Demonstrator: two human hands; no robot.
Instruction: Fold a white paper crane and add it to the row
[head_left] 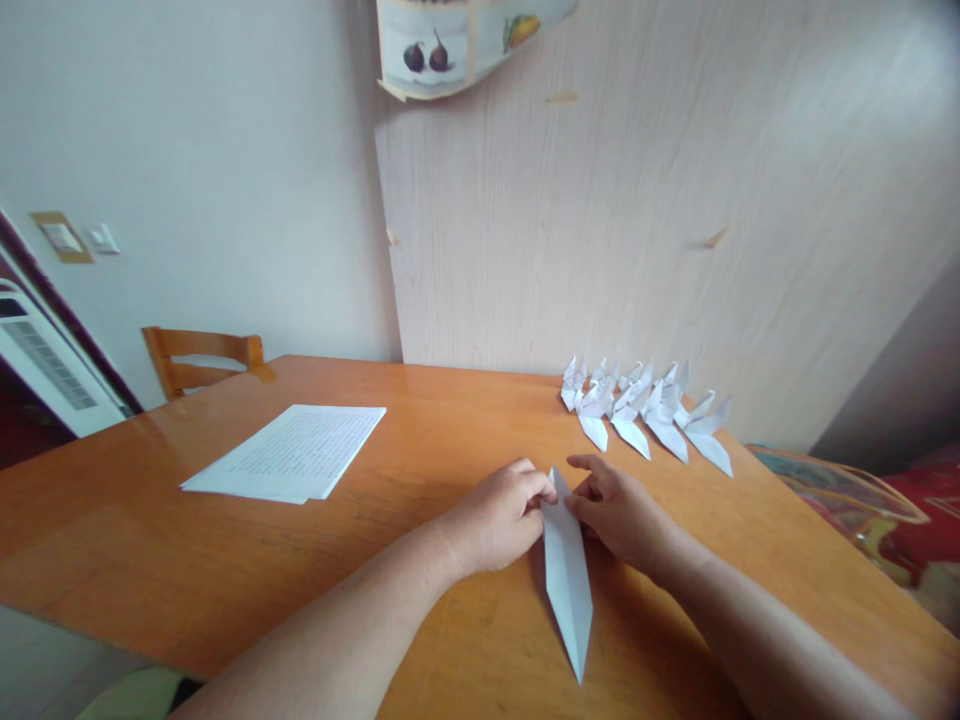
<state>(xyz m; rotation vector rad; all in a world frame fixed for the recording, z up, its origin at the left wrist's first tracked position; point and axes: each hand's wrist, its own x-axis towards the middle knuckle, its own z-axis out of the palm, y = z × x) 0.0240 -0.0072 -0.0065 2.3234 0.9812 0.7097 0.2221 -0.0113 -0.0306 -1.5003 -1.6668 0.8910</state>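
Observation:
A long, narrow piece of folded white paper (568, 580) lies on the wooden table in front of me, its pointed near end toward my body. My left hand (506, 512) is closed on the paper's left edge near its far tip, thumb and forefinger pinching it. On the opposite edge, my right hand (611, 500) grips the paper with its thumb on top and the other fingers curled, while its forefinger reaches out past the tip. The undersides of both hands are hidden. Beyond my right hand stand several folded white paper cranes (660, 405) in rows.
A stack of printed sheets (292, 455) lies at the left of the wooden table (420, 440). Behind the table's left end is a wooden chair (202, 350). A pale wood-grain panel (540, 250) rises along the back edge. Red bags (922, 510) sit beyond the right edge.

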